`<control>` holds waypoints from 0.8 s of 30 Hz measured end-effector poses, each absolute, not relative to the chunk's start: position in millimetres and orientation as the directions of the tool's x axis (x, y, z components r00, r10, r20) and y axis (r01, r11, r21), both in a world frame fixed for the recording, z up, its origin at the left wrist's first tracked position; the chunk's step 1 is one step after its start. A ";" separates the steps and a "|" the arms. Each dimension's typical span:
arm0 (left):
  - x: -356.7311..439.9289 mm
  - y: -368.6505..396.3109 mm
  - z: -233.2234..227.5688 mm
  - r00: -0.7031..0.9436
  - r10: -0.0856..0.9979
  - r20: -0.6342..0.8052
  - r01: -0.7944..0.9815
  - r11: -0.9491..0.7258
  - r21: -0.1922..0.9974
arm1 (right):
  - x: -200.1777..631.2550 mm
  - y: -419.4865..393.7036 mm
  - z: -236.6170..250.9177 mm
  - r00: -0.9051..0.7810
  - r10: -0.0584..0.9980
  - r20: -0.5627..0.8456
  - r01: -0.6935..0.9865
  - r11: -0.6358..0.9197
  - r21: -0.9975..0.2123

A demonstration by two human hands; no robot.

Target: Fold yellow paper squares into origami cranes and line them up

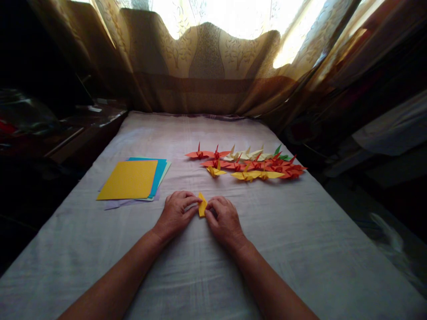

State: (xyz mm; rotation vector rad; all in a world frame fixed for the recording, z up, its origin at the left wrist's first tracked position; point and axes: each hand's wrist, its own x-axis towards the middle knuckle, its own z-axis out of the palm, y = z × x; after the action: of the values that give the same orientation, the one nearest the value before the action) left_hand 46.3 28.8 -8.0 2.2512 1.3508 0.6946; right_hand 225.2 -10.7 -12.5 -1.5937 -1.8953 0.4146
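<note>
Pinching opposite edges of folded yellow paper [202,208]: left hand [178,212], right hand [227,220]. Paper between them at cloth-covered surface [293,249], long axis near-to-far, tapered end pointing away toward curtain [207,95].

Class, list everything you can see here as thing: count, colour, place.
Folded paper: one, yellow, between the hands
Square paper sheets: several, stacked; yellow on top, blue, pale green and lilac below; left
Red paper cranes: several, overlapping, far right
Cream paper cranes: a few, back row
Yellow paper cranes: three, front
Green paper crane: one, row's right end
Cloth: one, whitish, under everything
Curtain: gold-brown, tree-patterned, back
Dark sides: unclear
Left hand: one, holding paper's left edge
Right hand: one, holding its right edge
</note>
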 end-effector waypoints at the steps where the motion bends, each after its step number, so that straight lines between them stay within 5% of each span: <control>1: 46.4 28.1 -8.2 0.402 0.893 0.205 0.688 -0.442 0.576 | 225.5 -10.8 -12.7 -0.078 0.963 0.260 0.767 0.224 -0.602; 11: 51.9 24.7 -4.7 0.405 0.888 0.219 0.743 -0.459 0.486 | 224.8 -11.4 -13.2 -0.089 0.959 0.270 0.772 0.238 -0.590; 24: 51.6 29.2 -2.7 0.402 0.900 0.166 0.742 -0.427 0.517 | 219.6 -13.8 -9.2 -0.066 0.969 0.240 0.839 0.183 -0.512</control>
State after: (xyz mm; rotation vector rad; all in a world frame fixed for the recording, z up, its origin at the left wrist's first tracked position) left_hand 51.6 29.2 -2.7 2.3033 1.4176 0.6064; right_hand 219.6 -13.8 -9.2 -1.6911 -1.9399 0.3220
